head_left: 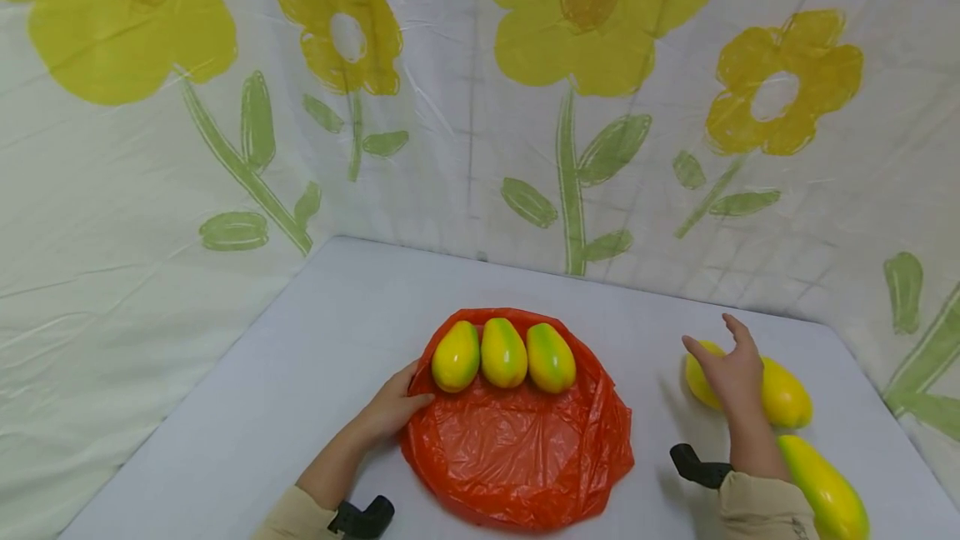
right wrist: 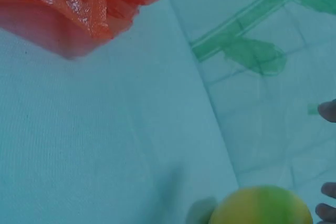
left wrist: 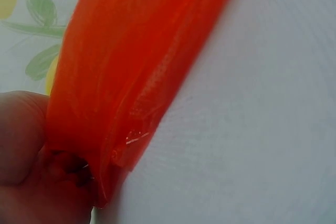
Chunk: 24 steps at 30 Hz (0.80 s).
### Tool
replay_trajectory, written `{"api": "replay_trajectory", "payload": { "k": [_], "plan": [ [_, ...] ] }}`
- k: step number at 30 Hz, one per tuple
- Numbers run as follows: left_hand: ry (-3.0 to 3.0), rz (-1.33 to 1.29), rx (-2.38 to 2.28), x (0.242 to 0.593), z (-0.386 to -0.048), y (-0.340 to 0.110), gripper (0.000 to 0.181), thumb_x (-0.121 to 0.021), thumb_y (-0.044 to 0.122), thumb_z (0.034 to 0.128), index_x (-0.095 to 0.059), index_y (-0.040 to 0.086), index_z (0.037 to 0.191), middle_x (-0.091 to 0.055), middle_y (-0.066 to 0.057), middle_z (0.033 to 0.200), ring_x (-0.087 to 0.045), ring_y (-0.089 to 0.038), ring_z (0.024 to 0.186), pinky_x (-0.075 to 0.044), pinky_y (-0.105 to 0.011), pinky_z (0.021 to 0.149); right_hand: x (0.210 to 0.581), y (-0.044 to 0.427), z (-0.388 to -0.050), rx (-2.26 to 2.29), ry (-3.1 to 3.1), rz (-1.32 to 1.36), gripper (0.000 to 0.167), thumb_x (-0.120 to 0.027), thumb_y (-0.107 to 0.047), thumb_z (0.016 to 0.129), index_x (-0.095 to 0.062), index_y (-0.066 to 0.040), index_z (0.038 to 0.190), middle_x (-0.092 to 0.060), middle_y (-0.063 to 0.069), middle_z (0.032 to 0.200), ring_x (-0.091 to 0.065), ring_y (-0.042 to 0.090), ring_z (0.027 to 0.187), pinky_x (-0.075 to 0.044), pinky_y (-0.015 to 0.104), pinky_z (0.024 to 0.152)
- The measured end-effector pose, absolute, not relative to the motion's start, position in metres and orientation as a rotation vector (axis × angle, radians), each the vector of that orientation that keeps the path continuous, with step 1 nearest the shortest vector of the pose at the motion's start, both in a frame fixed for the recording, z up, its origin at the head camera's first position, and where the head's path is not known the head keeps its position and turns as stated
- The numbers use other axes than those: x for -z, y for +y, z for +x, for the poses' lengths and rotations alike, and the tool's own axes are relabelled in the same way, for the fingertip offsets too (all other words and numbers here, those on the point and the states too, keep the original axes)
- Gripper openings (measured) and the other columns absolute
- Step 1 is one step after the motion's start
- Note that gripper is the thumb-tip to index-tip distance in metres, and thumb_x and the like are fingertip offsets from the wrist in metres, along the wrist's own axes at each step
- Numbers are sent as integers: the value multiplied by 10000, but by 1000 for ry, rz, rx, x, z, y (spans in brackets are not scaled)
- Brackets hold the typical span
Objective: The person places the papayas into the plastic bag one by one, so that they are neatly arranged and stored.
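Observation:
A red plastic bag [head_left: 517, 457] lies spread in a round shape on the white table, with three yellow-green papaya-like fruits [head_left: 504, 353] in a row on its far part. My left hand [head_left: 393, 407] pinches the bag's left edge between thumb and fingers; the left wrist view shows the thumb against the red plastic [left wrist: 126, 66]. Over the fruits at the right, my right hand [head_left: 738, 377] is raised with thumb and fingers spread, holding nothing. Below it are a fruit [head_left: 702, 382] and another [head_left: 786, 394], partly hidden by the hand.
One more fruit [head_left: 828, 490] lies near the right sleeve. A white table [head_left: 300, 357] extends to a curtain [head_left: 420, 182] printed with yellow flowers behind it. Dark wrist mounts [head_left: 363, 517] sit at both cuffs.

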<state>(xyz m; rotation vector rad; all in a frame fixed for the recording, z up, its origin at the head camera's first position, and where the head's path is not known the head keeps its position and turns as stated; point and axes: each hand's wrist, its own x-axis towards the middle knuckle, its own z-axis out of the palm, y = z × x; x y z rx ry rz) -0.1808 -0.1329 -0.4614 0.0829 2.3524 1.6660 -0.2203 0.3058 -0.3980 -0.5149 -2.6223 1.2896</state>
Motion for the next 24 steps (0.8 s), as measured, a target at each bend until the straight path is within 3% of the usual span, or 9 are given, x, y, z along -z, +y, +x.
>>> {"api": "replay_trajectory", "payload": {
  "k": [8, 24],
  "plan": [
    [2352, 97, -1665, 462, -181, -133, 575, -520, 77, 907, -313, 87, 1444, -431, -167, 1414, -575, -234, 1086, -563, -373, 815, 404, 314, -217, -1307, -2629, -589, 804, -565, -390, 887, -136, -83, 1494, -100, 212, 1549, -128, 418, 1403, -166, 584, 1127],
    [2332, 98, -1674, 462, -182, -134, 572, -515, 73, 909, -315, 92, 1444, -444, -176, 1400, -609, -200, 999, -574, -361, 774, 420, 319, -213, -1256, -2729, -588, 767, -554, -336, 904, -149, -35, 1481, -230, 270, 1490, -256, 438, 1328, -253, 557, 1107]
  ]
}}
